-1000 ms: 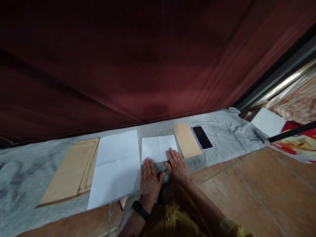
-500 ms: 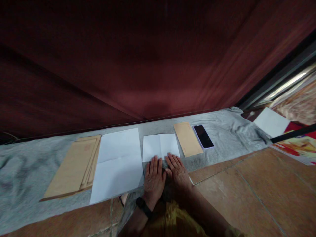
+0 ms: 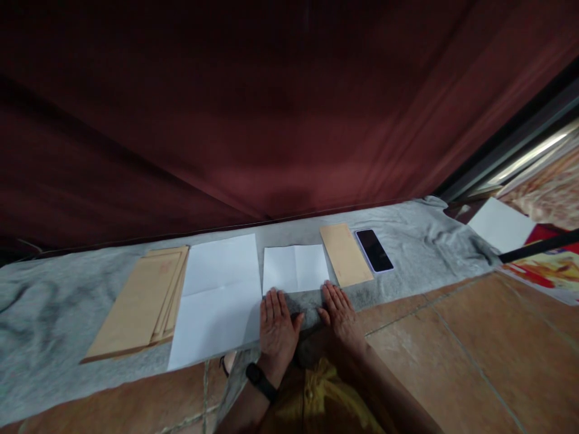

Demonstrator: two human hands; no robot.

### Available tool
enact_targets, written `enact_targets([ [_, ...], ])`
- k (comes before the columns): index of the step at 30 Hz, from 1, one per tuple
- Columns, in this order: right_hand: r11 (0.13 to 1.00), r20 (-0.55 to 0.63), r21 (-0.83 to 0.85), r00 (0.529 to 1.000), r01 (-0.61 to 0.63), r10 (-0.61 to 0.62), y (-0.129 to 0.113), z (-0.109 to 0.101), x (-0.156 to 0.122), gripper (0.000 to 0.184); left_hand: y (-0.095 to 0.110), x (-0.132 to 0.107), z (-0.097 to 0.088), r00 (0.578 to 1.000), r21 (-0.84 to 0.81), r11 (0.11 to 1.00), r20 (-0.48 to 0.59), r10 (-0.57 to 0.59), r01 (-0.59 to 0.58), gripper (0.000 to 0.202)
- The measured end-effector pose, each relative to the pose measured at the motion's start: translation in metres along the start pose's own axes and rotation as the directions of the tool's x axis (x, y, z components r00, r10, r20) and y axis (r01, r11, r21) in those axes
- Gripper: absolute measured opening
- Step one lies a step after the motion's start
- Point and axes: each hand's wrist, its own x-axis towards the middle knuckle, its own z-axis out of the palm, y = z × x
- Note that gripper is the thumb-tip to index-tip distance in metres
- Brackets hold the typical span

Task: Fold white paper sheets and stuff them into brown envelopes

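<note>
Plainly, in the head view, the small creased white paper (image 3: 296, 268) lies flat near the centre, so take it as the clock's hub. The left hand (image 3: 277, 328) sits at seven o'clock and the right hand (image 3: 342, 316) at five, fingers straight and fingertips at the paper's near edge; neither grasps anything, and each thumb stands wide of its fingers.

The likeliest trouble is skewing: uneven pressure from the two hands could turn the paper, since the soft, napped grey cloth (image 3: 420, 241) beneath would give and ruck. A rightward slip could push into the brown envelope (image 3: 346, 256) just beside it at three o'clock, and perhaps on into the phone (image 3: 374, 250) beyond. At nine, the large white sheet (image 3: 217, 301) could catch a sideways drag from the left hand.

As for stuff and shape, the small paper is a smooth, matte oblong with a crease running twelve to six; the large sheet's crease runs crosswise. Farther toward nine, brown envelopes (image 3: 136, 307) overlap in a stiff, fanned stack. The phone is a glossy black slab with a pale lilac rim.
</note>
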Motion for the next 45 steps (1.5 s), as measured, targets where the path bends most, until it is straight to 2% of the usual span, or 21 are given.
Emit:
enact_targets([
  [8,0.999,0.008,-0.002,0.999,-0.041,0.041,0.001,-0.004,-0.002,0.055,-0.001,0.012,-0.012,0.997,0.061,0.997,0.062,-0.05,0.046,0.061],
  [13,0.998,-0.012,-0.003,0.998,-0.064,0.064,-0.014,-0.005,0.027,0.053,-0.002,0.017,-0.015,0.997,0.064,0.997,0.057,-0.042,0.039,0.052],
  [16,0.999,0.038,0.034,0.999,0.013,-0.015,-0.029,0.0,0.052,0.055,-0.004,0.019,-0.018,0.998,0.11,0.994,0.06,-0.023,0.016,0.05],
  [19,0.996,0.138,0.055,0.988,0.067,-0.074,-0.043,0.008,0.068,0.055,-0.008,0.02,-0.021,0.997,0.166,0.986,0.076,-0.007,-0.006,0.05],
  [25,0.999,0.282,0.011,0.959,0.033,-0.035,-0.05,0.013,0.077,0.051,-0.014,0.023,-0.023,0.997,0.187,0.982,0.075,0.007,-0.021,0.045],
  [31,0.994,0.384,-0.058,0.921,0.088,-0.059,-0.052,0.008,0.093,0.049,-0.013,0.025,-0.025,0.996,0.215,0.975,0.082,0.045,-0.062,0.042],
  [40,0.978,0.368,-0.148,0.926,0.147,-0.084,-0.067,0.015,0.106,0.044,-0.013,0.029,-0.032,0.988,0.109,0.994,0.155,-0.022,0.005,0.049],
  [43,0.974,0.351,-0.165,0.932,0.156,-0.09,-0.069,0.018,0.102,0.046,-0.015,0.03,-0.04,0.981,0.103,0.995,0.194,-0.007,-0.014,0.049],
  [45,0.97,0.346,-0.162,0.931,0.179,-0.114,-0.067,0.016,0.101,0.046,-0.017,0.03,-0.048,0.983,0.087,0.996,0.181,0.017,-0.034,0.05],
])
